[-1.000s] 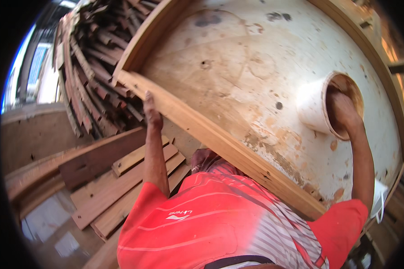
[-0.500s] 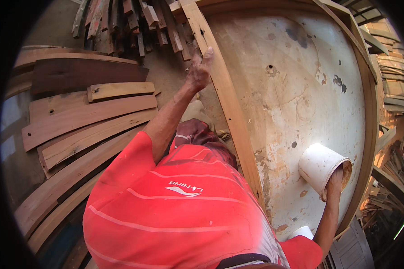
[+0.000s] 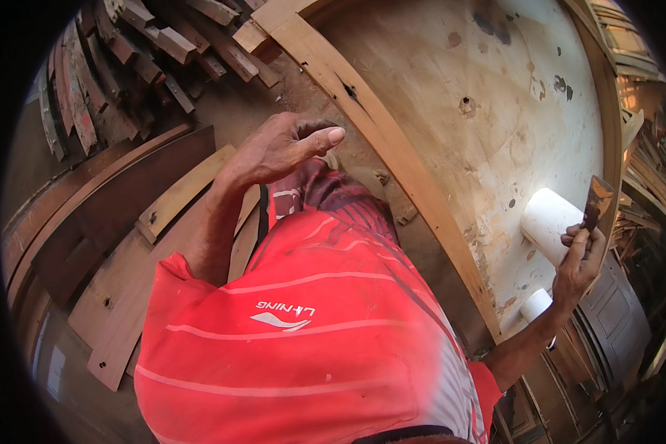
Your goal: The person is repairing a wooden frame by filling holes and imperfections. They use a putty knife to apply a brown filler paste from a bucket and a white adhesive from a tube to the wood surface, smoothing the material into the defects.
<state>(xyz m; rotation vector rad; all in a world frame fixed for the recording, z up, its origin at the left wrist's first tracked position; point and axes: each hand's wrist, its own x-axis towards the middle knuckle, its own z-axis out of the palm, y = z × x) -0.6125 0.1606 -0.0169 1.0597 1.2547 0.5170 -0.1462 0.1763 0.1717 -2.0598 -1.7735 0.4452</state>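
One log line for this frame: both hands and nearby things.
left hand: open, apart from brown wooden frame | right hand: grips flat brownish tool | nearby: white cylindrical bucket on pale stained panel

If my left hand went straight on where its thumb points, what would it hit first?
Your left hand would probably meet the wooden rail to its right, though depth is unclear and it might pass above.

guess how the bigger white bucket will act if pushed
The bigger white bucket has a clean round shape, so it's probably stiff. It looks smooth, so it may be slippery, and its curved side could let it roll if tipped over.
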